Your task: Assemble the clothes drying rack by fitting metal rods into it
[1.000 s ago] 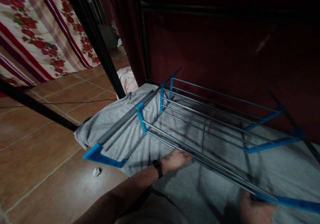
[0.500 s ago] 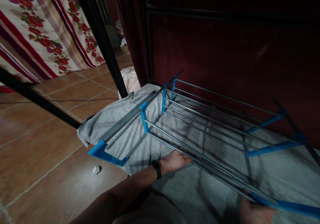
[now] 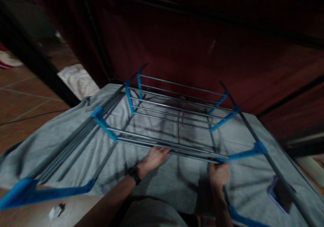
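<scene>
A folding drying rack (image 3: 162, 106) with grey metal rods and blue plastic brackets lies spread over a grey blanket. My left hand (image 3: 153, 159), a black band on its wrist, touches the near bundle of rods, its fingers stretched out flat along them. My right hand (image 3: 219, 174) is closed at the right end of that bundle, beside a blue bracket (image 3: 244, 153); its fingertips are partly hidden by the rack.
The grey blanket (image 3: 157, 183) covers the surface under the rack. On it at right lies a phone (image 3: 280, 193). A dark red curtain (image 3: 172, 45) hangs behind. Black frame posts (image 3: 37, 58) stand left. Crumpled white paper (image 3: 56, 210) lies on the tiled floor.
My view has swung to the right, so the rack's right side and the phone now show. Both hands stay at the near rods, and my right hand is more fully visible.
</scene>
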`<act>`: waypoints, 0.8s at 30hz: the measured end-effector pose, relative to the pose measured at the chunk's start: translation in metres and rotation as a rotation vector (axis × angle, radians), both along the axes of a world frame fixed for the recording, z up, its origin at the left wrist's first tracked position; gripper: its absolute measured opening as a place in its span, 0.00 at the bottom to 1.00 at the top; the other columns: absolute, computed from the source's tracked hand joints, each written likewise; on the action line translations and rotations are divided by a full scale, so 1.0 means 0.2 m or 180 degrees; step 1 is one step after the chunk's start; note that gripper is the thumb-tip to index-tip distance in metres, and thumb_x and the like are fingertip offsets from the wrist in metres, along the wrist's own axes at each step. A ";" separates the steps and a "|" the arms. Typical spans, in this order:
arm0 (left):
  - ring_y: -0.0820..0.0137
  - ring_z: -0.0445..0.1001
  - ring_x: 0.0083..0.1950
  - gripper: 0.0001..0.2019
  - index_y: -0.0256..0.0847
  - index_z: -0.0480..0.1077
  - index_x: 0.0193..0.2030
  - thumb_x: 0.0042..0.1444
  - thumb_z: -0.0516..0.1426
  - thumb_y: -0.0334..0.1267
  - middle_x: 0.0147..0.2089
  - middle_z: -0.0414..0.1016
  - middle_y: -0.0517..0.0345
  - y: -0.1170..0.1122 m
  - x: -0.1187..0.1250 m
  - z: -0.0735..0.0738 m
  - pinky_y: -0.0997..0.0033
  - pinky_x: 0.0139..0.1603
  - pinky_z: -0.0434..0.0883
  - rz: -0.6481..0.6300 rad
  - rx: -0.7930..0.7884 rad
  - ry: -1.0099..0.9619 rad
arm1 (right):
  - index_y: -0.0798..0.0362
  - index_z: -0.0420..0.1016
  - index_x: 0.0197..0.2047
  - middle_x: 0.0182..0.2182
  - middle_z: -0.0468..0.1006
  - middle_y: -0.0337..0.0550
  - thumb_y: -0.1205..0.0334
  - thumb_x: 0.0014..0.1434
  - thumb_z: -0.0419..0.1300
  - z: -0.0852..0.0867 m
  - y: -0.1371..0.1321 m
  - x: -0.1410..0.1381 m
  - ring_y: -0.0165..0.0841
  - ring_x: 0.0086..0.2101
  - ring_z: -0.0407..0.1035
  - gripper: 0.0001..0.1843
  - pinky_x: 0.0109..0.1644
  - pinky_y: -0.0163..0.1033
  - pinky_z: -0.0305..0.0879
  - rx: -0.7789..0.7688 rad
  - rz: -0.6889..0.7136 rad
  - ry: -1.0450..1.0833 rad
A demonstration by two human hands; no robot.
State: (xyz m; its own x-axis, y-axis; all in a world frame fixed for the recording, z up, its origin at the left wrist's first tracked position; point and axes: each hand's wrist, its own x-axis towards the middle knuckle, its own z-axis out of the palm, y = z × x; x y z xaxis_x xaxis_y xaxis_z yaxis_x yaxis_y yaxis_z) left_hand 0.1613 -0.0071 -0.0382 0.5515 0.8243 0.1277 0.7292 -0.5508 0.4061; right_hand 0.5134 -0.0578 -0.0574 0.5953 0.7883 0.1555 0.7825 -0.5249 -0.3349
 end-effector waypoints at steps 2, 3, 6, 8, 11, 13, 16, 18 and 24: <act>0.58 0.80 0.57 0.17 0.43 0.74 0.63 0.74 0.51 0.38 0.55 0.83 0.50 0.02 0.00 -0.01 0.57 0.60 0.72 0.0007 0.0067 0.0113 | 0.53 0.64 0.51 0.42 0.78 0.67 0.47 0.64 0.50 -0.02 0.01 0.00 0.57 0.45 0.77 0.21 0.52 0.58 0.72 0.0136 -0.0214 -0.0014; 0.58 0.81 0.56 0.17 0.42 0.74 0.63 0.74 0.51 0.38 0.53 0.84 0.50 0.03 0.00 -0.02 0.58 0.59 0.72 -0.0013 0.0096 0.0158 | 0.54 0.64 0.50 0.42 0.79 0.65 0.48 0.63 0.52 -0.03 0.01 0.00 0.55 0.45 0.77 0.20 0.53 0.57 0.72 0.0299 -0.0233 0.0061; 0.60 0.82 0.53 0.16 0.42 0.73 0.63 0.73 0.51 0.37 0.50 0.85 0.50 0.06 -0.01 -0.01 0.60 0.57 0.73 -0.0062 0.0193 0.0153 | 0.53 0.64 0.48 0.42 0.79 0.61 0.49 0.64 0.53 -0.06 0.03 0.00 0.52 0.45 0.76 0.17 0.52 0.53 0.72 0.0473 -0.0353 0.0121; 0.60 0.82 0.54 0.17 0.43 0.72 0.65 0.73 0.52 0.36 0.52 0.85 0.51 0.06 -0.01 0.00 0.60 0.57 0.74 -0.0043 0.0249 0.0068 | 0.53 0.65 0.47 0.41 0.79 0.60 0.49 0.64 0.54 -0.07 0.03 0.00 0.51 0.44 0.76 0.17 0.52 0.51 0.72 0.0505 -0.0385 0.0144; 0.61 0.82 0.55 0.20 0.45 0.69 0.68 0.72 0.52 0.36 0.54 0.84 0.52 0.07 0.00 0.02 0.60 0.57 0.75 0.0005 0.0298 -0.0040 | 0.51 0.65 0.47 0.41 0.79 0.57 0.49 0.63 0.54 -0.06 0.03 0.00 0.48 0.44 0.76 0.16 0.52 0.50 0.72 0.0571 -0.0366 0.0237; 0.61 0.83 0.54 0.20 0.46 0.69 0.69 0.73 0.52 0.36 0.54 0.84 0.52 0.07 0.00 0.02 0.61 0.57 0.75 0.0011 0.0303 -0.0055 | 0.50 0.65 0.47 0.41 0.79 0.56 0.49 0.63 0.54 -0.05 0.03 0.00 0.48 0.44 0.76 0.15 0.52 0.51 0.73 0.0652 -0.0348 0.0336; 0.61 0.83 0.52 0.21 0.46 0.68 0.70 0.73 0.52 0.37 0.53 0.85 0.51 0.08 0.00 0.02 0.61 0.56 0.76 0.0004 0.0268 -0.0058 | 0.48 0.65 0.47 0.40 0.80 0.55 0.50 0.61 0.55 -0.04 0.03 0.00 0.48 0.43 0.76 0.15 0.52 0.53 0.73 0.0794 -0.0336 0.0435; 0.61 0.84 0.51 0.22 0.46 0.67 0.71 0.73 0.52 0.37 0.50 0.85 0.51 0.08 0.00 0.02 0.62 0.55 0.76 0.0017 0.0238 -0.0059 | 0.48 0.65 0.46 0.39 0.80 0.54 0.49 0.61 0.55 -0.04 0.03 0.00 0.48 0.43 0.76 0.15 0.51 0.53 0.74 0.0877 -0.0338 0.0454; 0.60 0.84 0.50 0.23 0.47 0.67 0.72 0.71 0.53 0.36 0.49 0.86 0.52 0.09 0.00 0.02 0.61 0.56 0.77 0.0027 0.0251 -0.0045 | 0.49 0.66 0.47 0.41 0.81 0.57 0.48 0.60 0.55 -0.04 0.04 0.00 0.48 0.43 0.76 0.17 0.51 0.53 0.74 0.0870 -0.0331 0.0466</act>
